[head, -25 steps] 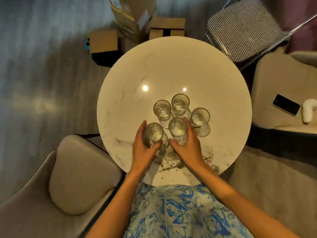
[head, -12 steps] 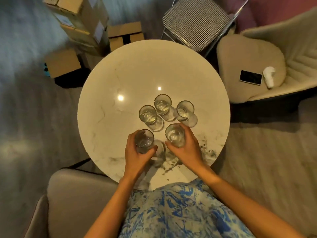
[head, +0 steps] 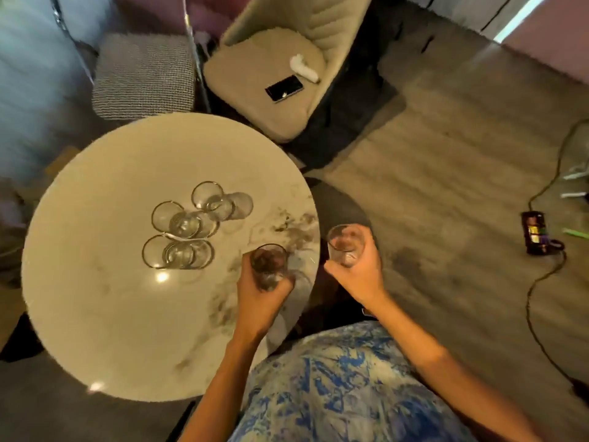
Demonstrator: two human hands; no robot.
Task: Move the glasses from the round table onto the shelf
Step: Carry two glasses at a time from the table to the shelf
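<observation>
**Two glasses in hand, three on the table**

1. My left hand (head: 259,293) is closed around a clear glass (head: 267,266), fingers wrapped on its lower wall, rim up. This glass is above the near right part of the round table (head: 95,314), just inside its edge.

2. My right hand (head: 360,275) is closed around a second glass (head: 345,245), also upright. This one is past the table edge, over the dark table base and the floor (head: 446,186).

3. Three glasses (head: 188,224) stand on the tabletop in a tight cluster near its centre, well apart from both hands. Motion blur doubles their outlines, so I cannot tell whether they touch.

4. The tabletop between the cluster and the near edge is bare marble with dark veining.

5. Right of the table, the floor is open up to a power strip (head: 538,232) and its cable far to the right.

6. Beyond the table stands a beige chair (head: 271,116) carrying a phone (head: 284,88) and a white object (head: 304,67). A checked-seat chair (head: 143,74) is beside it to the left.
</observation>
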